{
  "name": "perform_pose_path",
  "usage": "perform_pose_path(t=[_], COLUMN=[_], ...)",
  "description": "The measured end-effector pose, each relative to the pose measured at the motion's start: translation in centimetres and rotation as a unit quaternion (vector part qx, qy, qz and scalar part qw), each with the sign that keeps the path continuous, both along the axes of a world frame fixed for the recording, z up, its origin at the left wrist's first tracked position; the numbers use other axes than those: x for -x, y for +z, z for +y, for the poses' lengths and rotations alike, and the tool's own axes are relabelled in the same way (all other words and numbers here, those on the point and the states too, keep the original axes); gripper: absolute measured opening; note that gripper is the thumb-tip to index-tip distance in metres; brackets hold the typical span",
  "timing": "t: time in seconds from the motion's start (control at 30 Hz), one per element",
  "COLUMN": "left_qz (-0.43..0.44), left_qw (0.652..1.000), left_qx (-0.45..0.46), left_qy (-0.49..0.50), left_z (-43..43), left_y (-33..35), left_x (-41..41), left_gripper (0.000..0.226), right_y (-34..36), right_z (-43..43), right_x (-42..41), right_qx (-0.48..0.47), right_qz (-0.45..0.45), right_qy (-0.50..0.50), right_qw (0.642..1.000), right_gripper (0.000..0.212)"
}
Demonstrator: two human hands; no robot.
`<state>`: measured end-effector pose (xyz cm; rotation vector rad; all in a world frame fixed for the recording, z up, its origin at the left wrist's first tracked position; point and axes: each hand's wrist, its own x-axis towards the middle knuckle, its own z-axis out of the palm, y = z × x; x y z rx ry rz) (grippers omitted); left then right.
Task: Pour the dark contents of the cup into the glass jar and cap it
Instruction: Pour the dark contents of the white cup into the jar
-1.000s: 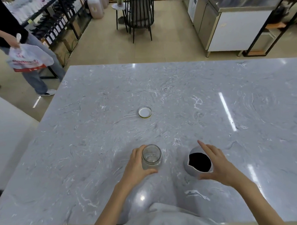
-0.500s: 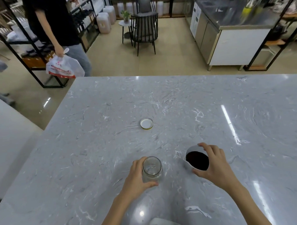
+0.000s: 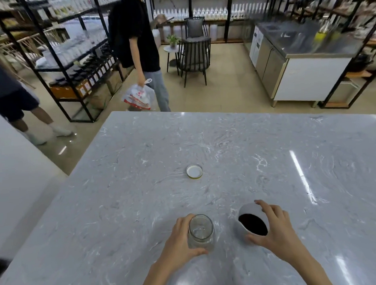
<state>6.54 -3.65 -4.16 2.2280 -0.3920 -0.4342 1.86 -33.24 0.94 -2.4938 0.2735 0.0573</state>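
Note:
A clear, empty glass jar (image 3: pixel 201 231) stands upright on the grey marble table (image 3: pixel 226 153) near the front edge. My left hand (image 3: pixel 180 240) wraps its left side. To its right a white cup (image 3: pixel 247 212) holds dark contents (image 3: pixel 252 224) and tilts slightly toward the jar. My right hand (image 3: pixel 275 228) grips the cup from the right, fingers over the rim and thumb low on its wall. The jar's round lid (image 3: pixel 194 171), white inside with a gold rim, lies upside down farther back on the table.
A person in a black shirt carrying a plastic bag (image 3: pixel 139 97) walks past the table's far left corner. Another person's legs (image 3: pixel 32 118) are at the left. Black shelving (image 3: pixel 73 61), chairs (image 3: pixel 193 54) and a steel counter (image 3: pixel 303 59) stand beyond the table.
My head has tipped up, showing more of the room. The person with the bag has walked rightward. My right hand has closed tighter around the cup, which now leans toward the jar.

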Motion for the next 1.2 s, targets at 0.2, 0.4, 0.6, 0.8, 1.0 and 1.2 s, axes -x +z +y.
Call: perform_pose_path(t=[0.2, 0.4, 0.6, 0.8, 1.0, 1.2], left_qz=[-0.005, 0.002, 0.017, -0.024, 0.013, 0.008], left_qw=[1.000, 0.997, 0.995, 0.997, 0.994, 0.996], left_qx=[0.005, 0.063, 0.073, 0.018, 0.097, 0.085], left_qy=[0.001, 0.034, 0.060, 0.069, 0.056, 0.034], left_z=[0.2, -0.4, -0.6, -0.9, -1.2, -1.9], left_y=[-0.3, -0.9, -1.4, -1.2, -1.8, -2.1], left_x=[-0.2, 0.8, 1.2, 1.3, 0.6, -1.1], left_gripper=[0.096, 0.099, 0.102, 0.111, 0.105, 0.095], right_y=[-2.4, -3.7, -4.4, -4.8, -4.7, -4.4], right_z=[1.3, 1.8, 1.0, 1.0, 1.0, 0.3], right_x=[1.8, 2.7, 2.8, 2.4, 1.6, 2.0], right_qx=[-0.029, -0.096, -0.154, -0.207, -0.203, -0.192], right_qz=[0.018, -0.010, -0.019, -0.049, -0.044, 0.026], right_qy=[0.005, -0.026, 0.040, 0.019, 0.030, 0.080], right_qw=[0.999, 0.995, 0.987, 0.977, 0.978, 0.978], right_gripper=[0.105, 0.118, 0.116, 0.103, 0.100, 0.122])
